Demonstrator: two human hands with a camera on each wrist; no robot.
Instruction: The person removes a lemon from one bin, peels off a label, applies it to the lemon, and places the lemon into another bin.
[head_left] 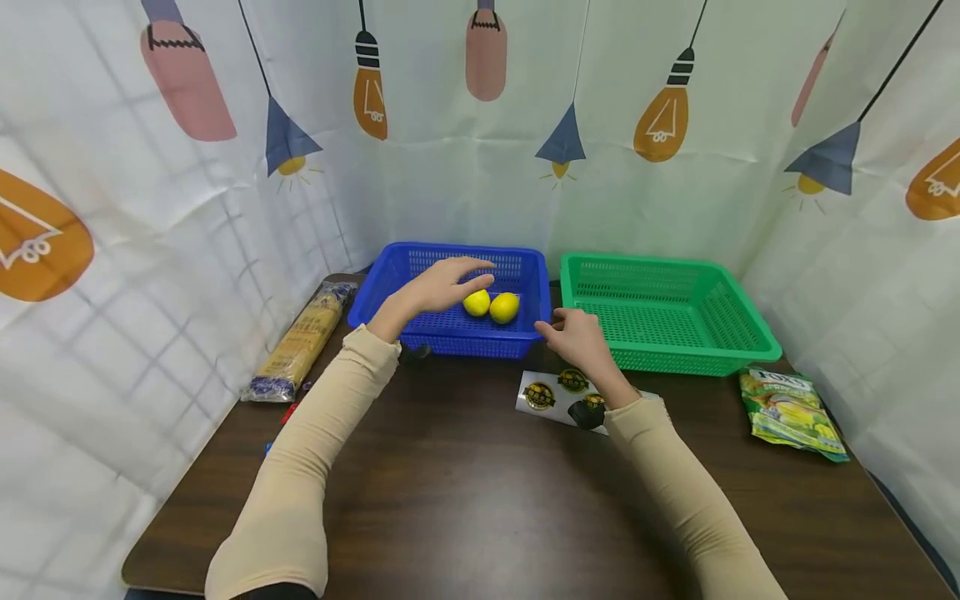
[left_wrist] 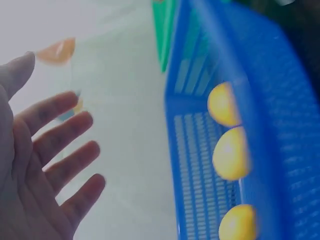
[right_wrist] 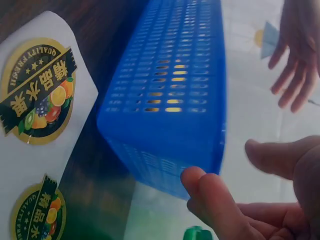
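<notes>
My left hand (head_left: 441,287) hovers over the blue basket (head_left: 465,343), fingers spread and nothing held. Inside that basket lie yellow lemons; two show in the head view, a rounder one (head_left: 504,308) and one partly behind my hand (head_left: 476,305). The left wrist view shows a third lemon (left_wrist: 238,224). My right hand (head_left: 579,340) is at the basket's front right corner, thumb apart from the loosely bent fingers, holding nothing. Whether its fingertips touch the rim cannot be told. Below my right forearm lies a white sheet of round fruit stickers (head_left: 538,395).
A green basket (head_left: 675,359) stands right of the blue one. At the right edge lies a green-yellow candy bag (head_left: 793,414); on the left, a long pack of noodles (head_left: 300,340). Small red (head_left: 289,412) and black (head_left: 415,353) objects lie on the dark table (head_left: 465,492).
</notes>
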